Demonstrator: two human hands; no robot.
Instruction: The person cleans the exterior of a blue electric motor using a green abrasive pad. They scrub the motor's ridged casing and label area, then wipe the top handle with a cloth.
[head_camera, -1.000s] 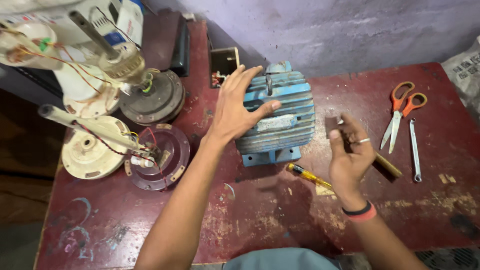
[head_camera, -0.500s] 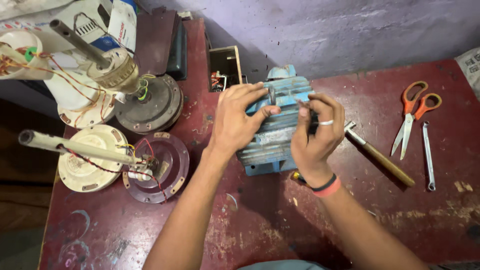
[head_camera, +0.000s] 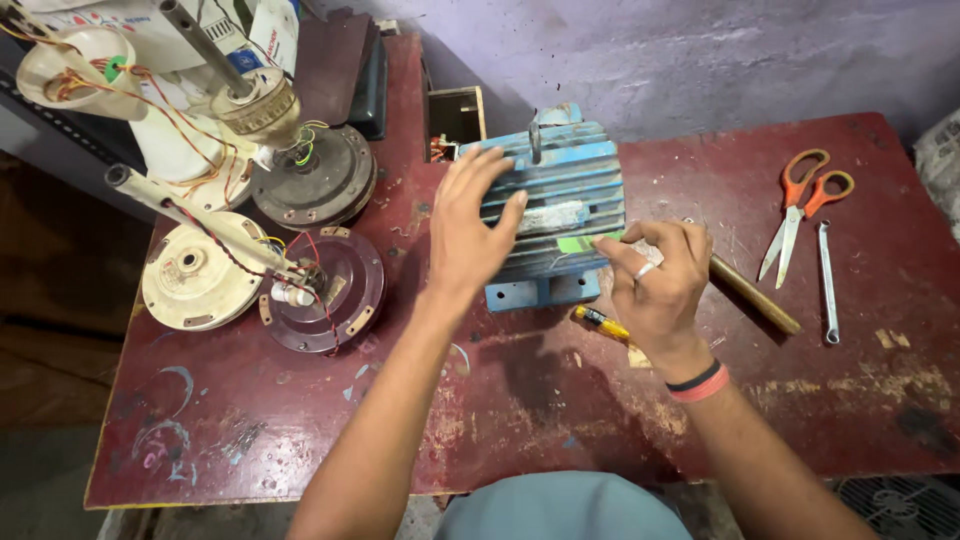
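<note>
A blue finned electric motor (head_camera: 560, 205) stands in the middle of a worn red table (head_camera: 560, 400). My left hand (head_camera: 470, 230) lies flat against the motor's left side, fingers spread. My right hand (head_camera: 660, 285), with a ring and a red and black wristband, presses a small green piece (head_camera: 578, 242) against the motor's right front with its fingertips. A yellow-handled screwdriver (head_camera: 603, 322) lies on the table just under this hand. A wooden-handled tool (head_camera: 755, 295) lies to its right.
Orange-handled scissors (head_camera: 800, 205) and a slim spanner (head_camera: 826, 280) lie at the right. Ceiling-fan motors with wires and rods (head_camera: 260, 210) crowd the left side. A small open box (head_camera: 452, 120) sits behind the blue motor, near the wall.
My right hand moved from the table's right side to the motor's front, and now holds a green piece against it. My left hand stayed on the motor. The view shifted slightly.
</note>
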